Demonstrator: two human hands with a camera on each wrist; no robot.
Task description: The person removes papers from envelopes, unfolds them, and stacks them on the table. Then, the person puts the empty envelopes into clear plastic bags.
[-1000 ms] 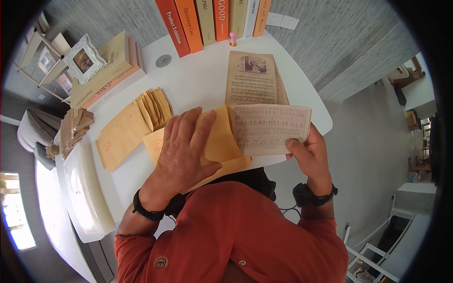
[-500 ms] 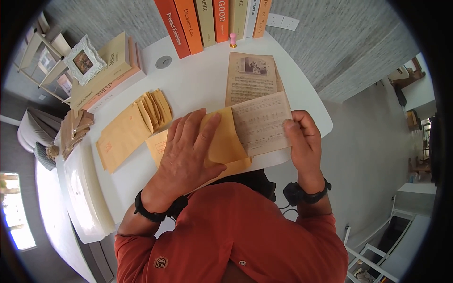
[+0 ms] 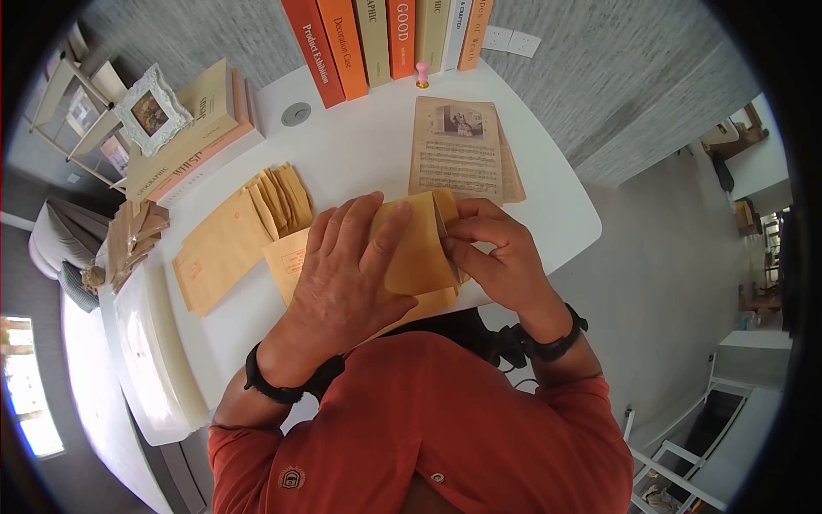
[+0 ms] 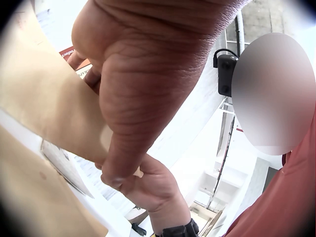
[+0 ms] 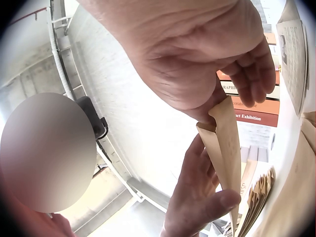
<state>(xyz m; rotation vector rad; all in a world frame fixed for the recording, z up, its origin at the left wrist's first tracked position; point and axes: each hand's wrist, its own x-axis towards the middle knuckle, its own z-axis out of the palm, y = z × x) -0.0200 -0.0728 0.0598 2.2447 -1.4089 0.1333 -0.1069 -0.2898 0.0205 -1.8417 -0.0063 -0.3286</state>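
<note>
Across a yellow paper envelope (image 3: 415, 248) lies my left hand (image 3: 342, 261), fingers spread over its upper face; in the right wrist view the thumb sits on the other face, so the hand holds it. My right hand (image 3: 501, 257) is at the envelope's gaping mouth, thumb and index finger (image 3: 475, 208) curled into it around the end of the sheet music. That sheet is almost wholly hidden inside. The held envelope (image 5: 232, 143) stands above the table, with another envelope (image 4: 29, 182) underneath. Beyond the right hand lie more sheet music pages (image 3: 458, 154).
A fanned pile of yellow envelopes (image 3: 227, 240) lies left of the hands. Upright books (image 3: 351, 51) and a pink-handled stamp (image 3: 422, 75) line the back. Stacked books (image 3: 193, 128) carry a white picture frame (image 3: 152, 111). Clear plastic sleeves (image 3: 158, 360) lie at the left edge.
My right hand has moved left to the envelope's mouth, sliding the sheet music inside until it is almost out of sight. My left hand has stayed on the envelope.
</note>
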